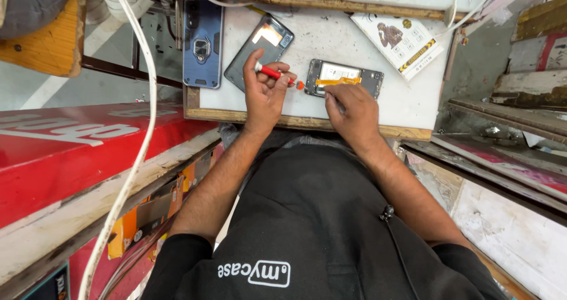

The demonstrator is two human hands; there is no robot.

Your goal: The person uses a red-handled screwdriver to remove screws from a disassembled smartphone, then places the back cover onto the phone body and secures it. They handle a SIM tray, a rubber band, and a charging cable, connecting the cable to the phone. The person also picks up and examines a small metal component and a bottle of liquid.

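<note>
My left hand (264, 94) grips a small red-handled screwdriver (271, 72), whose tip points right toward an opened phone (347, 73). The phone lies on a white work board (331, 40) with its back off, showing a metal frame and an orange flex ribbon. My right hand (352, 112) holds the phone's near edge, fingers on the frame and thumb tucked under. The phone's dark grey back cover (260, 47) lies just left of the screwdriver, partly behind my left hand.
A blue phone case with a ring holder (202, 43) lies at the board's left edge. A printed white packet (403, 40) sits at the back right. A white cable (143, 99) hangs across a red counter (71, 152) on the left. Worn shelves stand on the right.
</note>
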